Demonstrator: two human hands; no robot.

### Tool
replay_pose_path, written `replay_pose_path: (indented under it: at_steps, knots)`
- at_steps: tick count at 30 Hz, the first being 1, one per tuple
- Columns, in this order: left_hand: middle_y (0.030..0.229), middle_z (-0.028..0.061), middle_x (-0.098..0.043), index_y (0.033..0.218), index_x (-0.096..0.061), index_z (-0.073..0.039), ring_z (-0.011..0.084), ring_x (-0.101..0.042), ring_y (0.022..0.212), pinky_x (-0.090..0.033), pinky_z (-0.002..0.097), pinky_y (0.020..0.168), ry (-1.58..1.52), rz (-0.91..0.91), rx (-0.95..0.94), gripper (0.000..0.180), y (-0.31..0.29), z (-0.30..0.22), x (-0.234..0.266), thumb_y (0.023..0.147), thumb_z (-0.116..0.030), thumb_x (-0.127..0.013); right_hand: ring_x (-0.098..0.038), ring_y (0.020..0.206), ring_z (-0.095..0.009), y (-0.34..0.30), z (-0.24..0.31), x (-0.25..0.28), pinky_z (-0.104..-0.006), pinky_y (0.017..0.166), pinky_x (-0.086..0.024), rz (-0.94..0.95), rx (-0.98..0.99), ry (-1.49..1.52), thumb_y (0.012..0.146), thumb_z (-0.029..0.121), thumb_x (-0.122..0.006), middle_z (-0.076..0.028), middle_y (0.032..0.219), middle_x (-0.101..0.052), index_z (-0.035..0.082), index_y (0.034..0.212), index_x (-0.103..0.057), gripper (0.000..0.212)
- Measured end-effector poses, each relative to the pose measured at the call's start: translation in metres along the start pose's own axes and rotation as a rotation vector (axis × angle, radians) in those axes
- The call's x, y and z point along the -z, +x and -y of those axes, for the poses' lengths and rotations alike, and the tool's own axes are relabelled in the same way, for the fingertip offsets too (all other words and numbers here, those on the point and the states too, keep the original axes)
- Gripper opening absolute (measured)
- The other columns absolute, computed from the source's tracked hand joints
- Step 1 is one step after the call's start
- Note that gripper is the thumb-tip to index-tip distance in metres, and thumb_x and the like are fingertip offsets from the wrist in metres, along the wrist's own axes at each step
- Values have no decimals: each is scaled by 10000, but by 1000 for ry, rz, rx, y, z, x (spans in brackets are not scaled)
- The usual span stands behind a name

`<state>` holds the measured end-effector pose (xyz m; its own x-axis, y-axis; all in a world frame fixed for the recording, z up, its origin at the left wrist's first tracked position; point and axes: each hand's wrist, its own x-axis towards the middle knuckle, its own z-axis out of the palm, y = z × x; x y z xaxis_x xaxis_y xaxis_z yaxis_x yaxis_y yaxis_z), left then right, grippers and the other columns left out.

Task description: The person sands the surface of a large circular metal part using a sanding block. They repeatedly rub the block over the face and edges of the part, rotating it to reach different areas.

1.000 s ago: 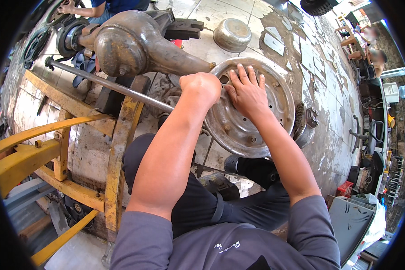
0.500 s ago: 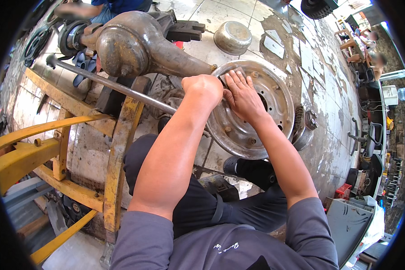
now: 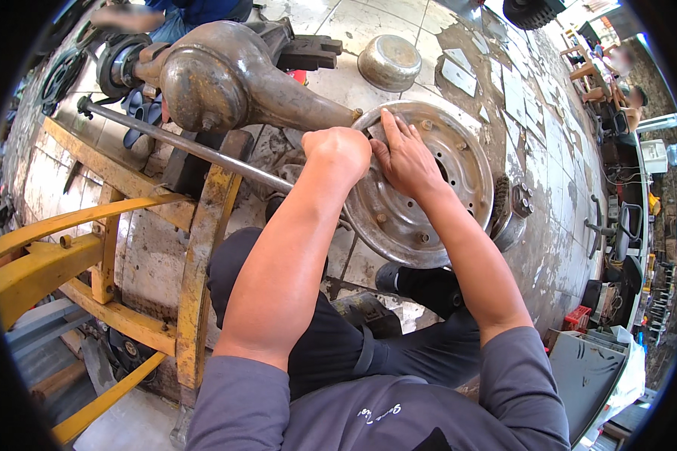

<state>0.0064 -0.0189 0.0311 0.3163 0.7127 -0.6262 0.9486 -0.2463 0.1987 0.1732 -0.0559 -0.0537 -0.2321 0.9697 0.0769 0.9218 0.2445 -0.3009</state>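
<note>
A round steel wheel rim (image 3: 459, 218) with a ring of bolts and a holed centre stands tilted in front of me, its metal worn and wet-looking. My right hand (image 3: 410, 158) lies on its upper left face with the fingers stretched out. Beside it, my left hand (image 3: 338, 150) is closed at the rim's left edge. Its fingers curl under, so what they hold is hidden. A small greyish flat patch shows between the two hands; I cannot tell what it is. The axle housing (image 3: 301, 101) ends just behind my left hand.
A metal bowl (image 3: 390, 63) sits on the tiled floor behind the wheel. A long steel shaft (image 3: 195, 150) crosses a yellow frame (image 3: 207, 255) at left. A toothed part (image 3: 513, 214) lies right of the wheel. Another person (image 3: 195, 19) sits at the upper left.
My right hand has shifted slightly on the wheel, its fingers now turned a little more and the index finger raised apart. My left hand has barely moved.
</note>
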Motion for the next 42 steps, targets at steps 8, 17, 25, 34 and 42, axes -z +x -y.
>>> replay_pose_path:
  at_steps: [8,17,25,34,42]
  knots:
    - [1173,159,-719,1113,-747,-51,319,-686,1115,-545,430,921,20,38,13,294,-3,0,-1,844,-87,-631,-390,1423,-410,-7,5,2,-485,1193,-283,51,-46,-4,1048,444,-435,-297,1462,-473,-58,1510,-313,693]
    - [1179,166,-714,1103,-750,-56,319,-683,1118,-543,424,937,33,12,-3,284,-1,-2,-2,852,-108,-628,-388,1418,-436,-10,9,1,-495,1191,-285,-1,7,15,1048,450,-428,-285,1462,-478,-42,1517,-306,691]
    - [1184,165,-712,1104,-750,-56,320,-685,1115,-544,422,936,46,-4,7,284,-2,-3,-2,856,-104,-622,-412,1399,-439,-8,12,1,-493,1181,-303,-4,-3,47,1039,445,-451,-286,1447,-494,-52,1509,-311,698]
    - [1191,105,-721,1115,-756,-112,280,-684,1128,-530,405,930,36,-4,25,273,4,-3,-6,868,-134,-644,-394,1411,-431,-8,9,6,-482,1191,-288,46,-12,57,1046,450,-434,-286,1463,-476,-45,1525,-288,704]
    - [1185,147,-717,1108,-752,-67,303,-688,1115,-543,409,933,23,-10,8,286,-5,-3,-1,849,-99,-635,-397,1412,-420,-8,11,7,-474,1196,-285,49,-8,59,1057,464,-395,-305,1460,-467,-53,1529,-271,711]
